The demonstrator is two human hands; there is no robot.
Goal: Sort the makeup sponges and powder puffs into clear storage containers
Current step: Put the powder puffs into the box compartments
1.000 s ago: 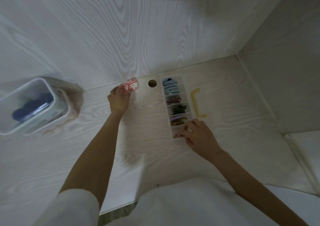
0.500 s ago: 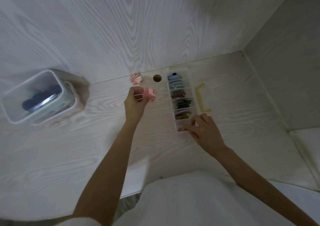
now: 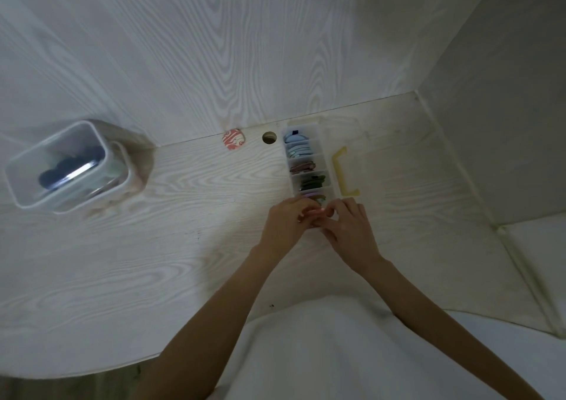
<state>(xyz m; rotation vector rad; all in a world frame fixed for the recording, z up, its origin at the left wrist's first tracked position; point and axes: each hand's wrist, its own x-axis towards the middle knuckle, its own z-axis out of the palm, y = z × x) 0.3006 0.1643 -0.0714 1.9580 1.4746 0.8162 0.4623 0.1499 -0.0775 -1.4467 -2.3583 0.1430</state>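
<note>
A clear divided organizer (image 3: pixel 289 170) lies on the desk near the back wall. Its compartments hold blue puffs (image 3: pixel 297 148), brownish ones, green ones (image 3: pixel 311 182) and a purple one. My left hand (image 3: pixel 286 220) presses a pink puff, mostly hidden by my fingers, at the nearest compartment. My right hand (image 3: pixel 349 228) grips the organizer's near end, its fingertips touching those of my left hand. A pink-and-white puff (image 3: pixel 233 138) lies by the wall, left of the organizer.
A clear lidded box (image 3: pixel 27 167) with dark puffs inside stands at the far left. A round cable hole (image 3: pixel 269 137) sits between the loose puff and the organizer. A yellow bracket-shaped piece (image 3: pixel 340 170) lies right of the organizer. Walls close off the back and right.
My left hand picked a pink puff from beside the wall and carried it right and toward me to the organizer's near end. My right hand stayed on that end.
</note>
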